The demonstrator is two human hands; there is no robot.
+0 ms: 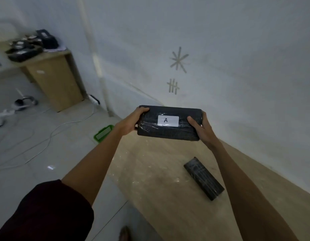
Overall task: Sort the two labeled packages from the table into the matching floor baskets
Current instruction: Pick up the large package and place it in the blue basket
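Observation:
I hold a black plastic-wrapped package [170, 131] with a white label reading "A" up in front of me, above the wooden table [159, 180]. My left hand [133, 121] grips its left end and my right hand [202, 129] grips its right end. A second black package [203, 178] lies on the table to the lower right, its label not visible. Part of a green basket [103, 133] shows on the floor past the table's left edge, below my left forearm.
A small wooden cabinet [53, 79] stands at the back left with several black packages [29, 45] piled on top. White cables [37, 141] and a power strip [94, 100] lie on the tiled floor. The white wall [237, 66] runs close along the table's right side.

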